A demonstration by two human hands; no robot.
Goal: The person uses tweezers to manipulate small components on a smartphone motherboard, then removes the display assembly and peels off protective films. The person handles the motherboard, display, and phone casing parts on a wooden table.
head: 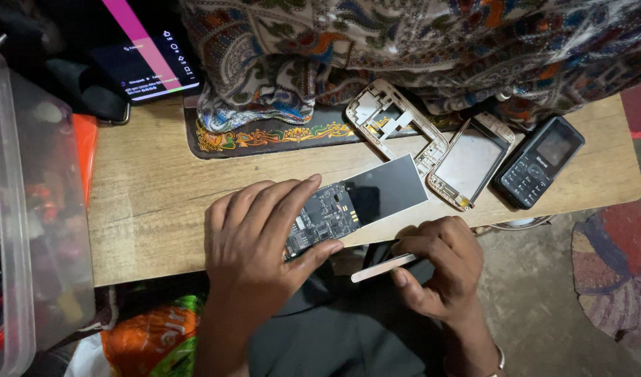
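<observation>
My left hand [261, 237] grips a dark phone circuit board [327, 216] with its screen panel [390, 187] attached, pressing it against the front edge of a small wooden table [153, 202]. My right hand [439, 262] is closed around a flat pale prying tool [383, 267], held below the table edge, just right of the board. A beige phone frame [397, 126] and a front cover with a clear window [470, 164] lie behind the board.
A black keypad phone [537, 164] lies at the table's right end. A lit smartphone [149, 66] leans at the back left. Patterned cloth [404, 49] covers the rear. A clear plastic bin [27, 223] stands at the left; an orange bag [153, 338] sits below.
</observation>
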